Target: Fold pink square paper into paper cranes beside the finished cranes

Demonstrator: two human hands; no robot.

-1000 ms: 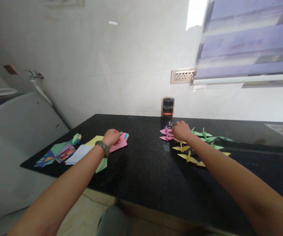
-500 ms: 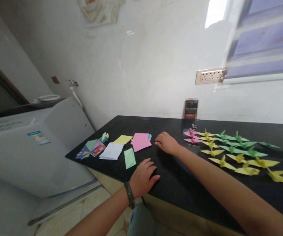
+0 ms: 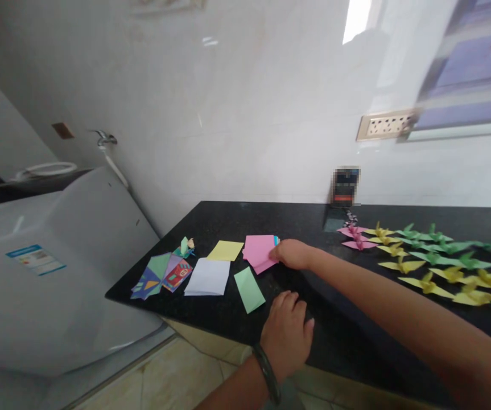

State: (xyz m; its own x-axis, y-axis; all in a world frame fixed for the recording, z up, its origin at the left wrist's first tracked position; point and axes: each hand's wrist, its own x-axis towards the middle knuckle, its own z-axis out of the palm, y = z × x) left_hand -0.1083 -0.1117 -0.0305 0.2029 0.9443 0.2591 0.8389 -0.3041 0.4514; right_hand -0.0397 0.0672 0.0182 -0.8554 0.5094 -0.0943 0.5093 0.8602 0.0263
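My right hand [image 3: 295,254] reaches across the counter, its bent fingers closed at the right edge of a stack of pink paper [image 3: 261,250]. A blue edge shows at the stack's upper right corner. How many sheets are between the fingers I cannot tell. My left hand [image 3: 288,329], with a dark bangle [image 3: 266,374] on the wrist, rests near the counter's front edge, fingers loosely apart and holding nothing. Just left of it lies a folded light green paper [image 3: 249,289]. White paper [image 3: 207,277] and a yellow sheet [image 3: 225,250] lie farther left.
On the dark counter [image 3: 236,216], several folded paper cranes [image 3: 430,256] in pink, yellow and green stand in rows at right. Patterned paper [image 3: 155,276] and a small folded figure [image 3: 184,246] lie at left. A blurred dark object [image 3: 345,187] leans against the wall. A white appliance [image 3: 70,273] stands left.
My right hand has moved onto the edge of the pink stack, from just right of it. My left hand stays by the front edge, now farther right in view. The camera view has shifted.
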